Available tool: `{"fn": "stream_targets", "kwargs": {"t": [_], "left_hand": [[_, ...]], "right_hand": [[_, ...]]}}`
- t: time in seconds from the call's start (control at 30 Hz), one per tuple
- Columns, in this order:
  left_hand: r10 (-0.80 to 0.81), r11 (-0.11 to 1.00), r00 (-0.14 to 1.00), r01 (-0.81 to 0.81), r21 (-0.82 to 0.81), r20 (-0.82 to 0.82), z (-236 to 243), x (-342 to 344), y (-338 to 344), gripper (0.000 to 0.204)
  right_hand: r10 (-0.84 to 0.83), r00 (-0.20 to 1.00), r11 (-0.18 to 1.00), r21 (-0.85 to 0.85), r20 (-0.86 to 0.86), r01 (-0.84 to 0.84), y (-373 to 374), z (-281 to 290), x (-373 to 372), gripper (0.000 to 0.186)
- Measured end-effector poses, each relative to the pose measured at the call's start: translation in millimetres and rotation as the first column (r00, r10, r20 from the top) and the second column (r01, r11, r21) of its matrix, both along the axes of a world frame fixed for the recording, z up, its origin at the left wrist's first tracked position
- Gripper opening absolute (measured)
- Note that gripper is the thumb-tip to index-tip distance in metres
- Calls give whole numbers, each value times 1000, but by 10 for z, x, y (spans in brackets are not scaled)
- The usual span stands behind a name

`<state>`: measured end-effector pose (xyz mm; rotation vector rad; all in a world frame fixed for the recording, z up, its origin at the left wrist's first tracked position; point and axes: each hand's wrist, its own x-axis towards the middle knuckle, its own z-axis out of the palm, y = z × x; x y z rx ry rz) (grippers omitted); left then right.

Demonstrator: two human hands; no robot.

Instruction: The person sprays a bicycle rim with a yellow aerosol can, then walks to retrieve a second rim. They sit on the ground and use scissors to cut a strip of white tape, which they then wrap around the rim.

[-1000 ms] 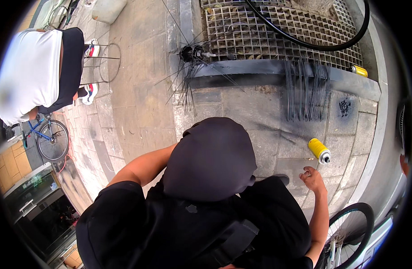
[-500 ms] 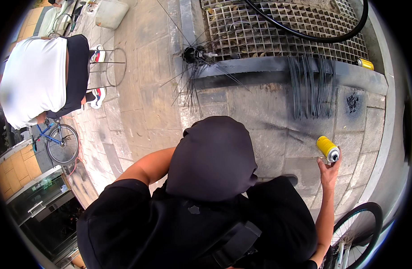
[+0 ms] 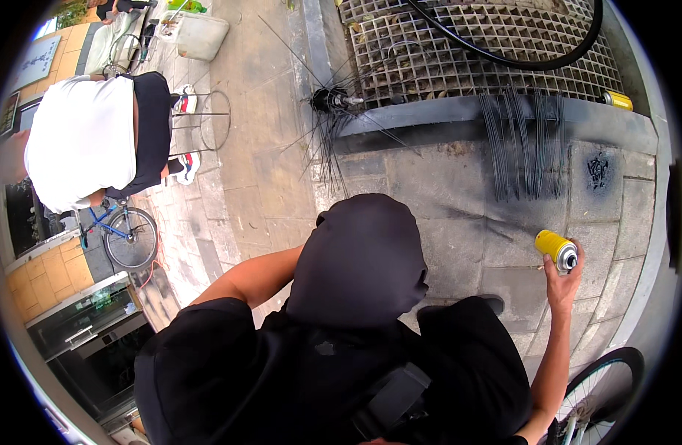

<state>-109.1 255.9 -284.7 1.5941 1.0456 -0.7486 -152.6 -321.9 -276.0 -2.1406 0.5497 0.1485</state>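
Note:
My right hand (image 3: 564, 277) has its fingers and thumb around the top end of a yellow spray can (image 3: 550, 245) over the paving at the right. My left forearm (image 3: 259, 274) passes behind the dark head covering (image 3: 363, 259) in the centre, which hides the hand. Thin dark spokes (image 3: 519, 141) lie in a row across a grey kerb (image 3: 441, 111), beside a black-sprayed patch (image 3: 598, 172). A hub with spokes radiating from it (image 3: 326, 99) is at the kerb's left end. A second yellow can (image 3: 617, 101) lies at its right end.
A black hoop (image 3: 519, 65) lies over a grate (image 3: 400, 63). At left, a bent-over person in white (image 3: 81, 141) is beside a wire frame (image 3: 222, 119) and blue bicycle (image 3: 129, 237). A white bin (image 3: 200, 41) and another person (image 3: 111, 9) are behind. A bicycle wheel (image 3: 627, 360) is lower right.
My right hand has moved up to the yellow can and taken hold of it. The view has shifted, so the surroundings sit further right in the picture.

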Motion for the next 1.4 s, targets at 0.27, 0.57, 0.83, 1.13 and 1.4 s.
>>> {"fn": "stream_targets", "kwargs": {"t": [0.27,0.57,0.83,1.13,1.4], "left_hand": [[-24,939,681,267,-218,732,3178,1099,-1425,33],[-862,461,258,755,466,435,3847,960,-1208,34],[-449,893,849,434,116,278,4302,451,-338,45],[-218,956,975,206,210,37,4818,-613,1710,48],[-808,548,524,836,-17,-270,5071,-2670,2832,48]], "right_hand": [[148,986,988,-22,-77,-150,422,1567,606,76],[167,946,985,-5,-278,-175,1805,3669,688,76],[186,949,982,89,-256,-168,3038,5877,206,80],[224,936,968,-46,-272,-245,3614,6195,-419,79],[40,969,995,-82,-242,-61,3902,6344,-1159,86]]}}
